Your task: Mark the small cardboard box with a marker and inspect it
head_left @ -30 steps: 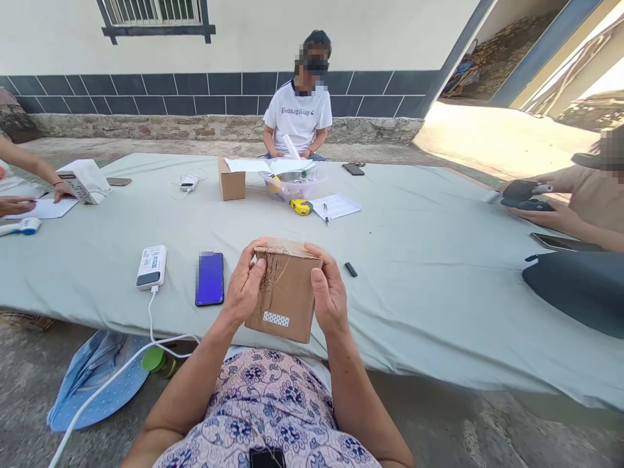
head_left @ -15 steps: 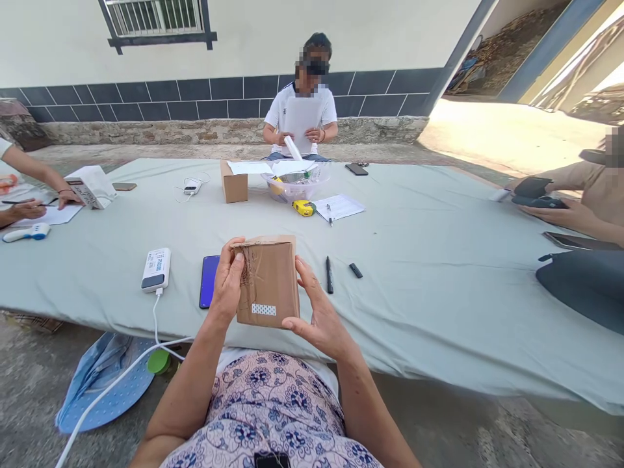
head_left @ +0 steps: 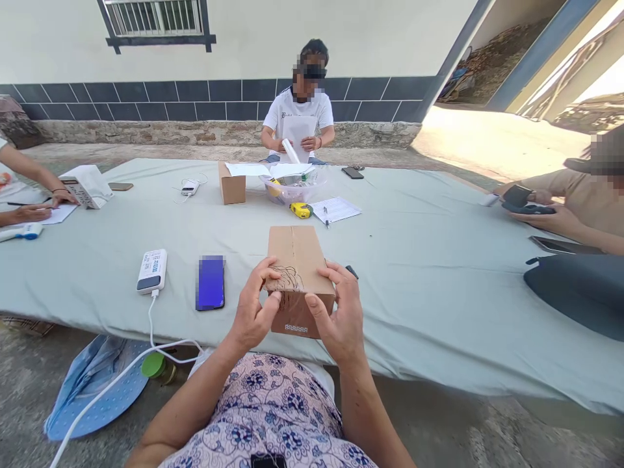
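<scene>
A brown cardboard box (head_left: 296, 250) stands on the cloth right in front of me, its taped top and near side showing. Dark scribbled lines cross its near top edge, and a small white patterned strip is low on the near side. My left hand (head_left: 256, 299) grips the box's near left corner, thumb on the near side and fingers on top. At the near right corner, my right hand (head_left: 341, 309) holds it the same way. The marker cap (head_left: 351, 272) pokes out beyond my right fingers. The black marker is hidden from view.
Left of the box lie a blue-screened phone (head_left: 210, 283) and a white power bank (head_left: 152, 272) with a cable. Farther back are a small carton (head_left: 233, 188), a clear plastic basin (head_left: 292, 193), a yellow tape measure (head_left: 301, 210) and paper (head_left: 336, 209). Other people sit around the table.
The box has tipped from facing me to showing its top, and has shifted right, covering the marker. My right hand has closed onto its corner. The person opposite has lowered the paper.
</scene>
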`<action>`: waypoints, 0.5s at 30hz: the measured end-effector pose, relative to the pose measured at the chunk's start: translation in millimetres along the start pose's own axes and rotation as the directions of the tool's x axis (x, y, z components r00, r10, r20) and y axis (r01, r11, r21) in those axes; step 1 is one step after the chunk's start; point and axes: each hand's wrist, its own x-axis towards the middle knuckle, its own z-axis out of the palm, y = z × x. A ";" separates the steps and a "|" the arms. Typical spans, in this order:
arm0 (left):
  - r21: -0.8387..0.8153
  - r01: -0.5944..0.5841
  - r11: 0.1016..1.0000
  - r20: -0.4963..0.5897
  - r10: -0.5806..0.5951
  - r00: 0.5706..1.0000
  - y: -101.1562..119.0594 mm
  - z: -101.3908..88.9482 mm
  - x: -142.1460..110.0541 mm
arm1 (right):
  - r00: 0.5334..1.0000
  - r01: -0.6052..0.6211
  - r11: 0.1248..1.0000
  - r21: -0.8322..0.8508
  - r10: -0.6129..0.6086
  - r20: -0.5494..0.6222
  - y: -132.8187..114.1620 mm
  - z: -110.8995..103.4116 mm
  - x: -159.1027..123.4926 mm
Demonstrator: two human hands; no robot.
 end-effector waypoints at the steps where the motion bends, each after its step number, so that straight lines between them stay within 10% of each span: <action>1: 0.036 -0.020 0.999 -0.002 0.020 1.000 0.5 3.0 -1.4 | 0.999 0.017 0.999 -0.037 -0.018 -0.037 -0.9 2.2 0.2; 15: 0.119 -0.065 0.991 -0.101 0.077 0.992 3.1 -2.1 -2.2 | 0.999 0.029 0.993 0.117 -0.030 0.011 0.3 5.1 -3.5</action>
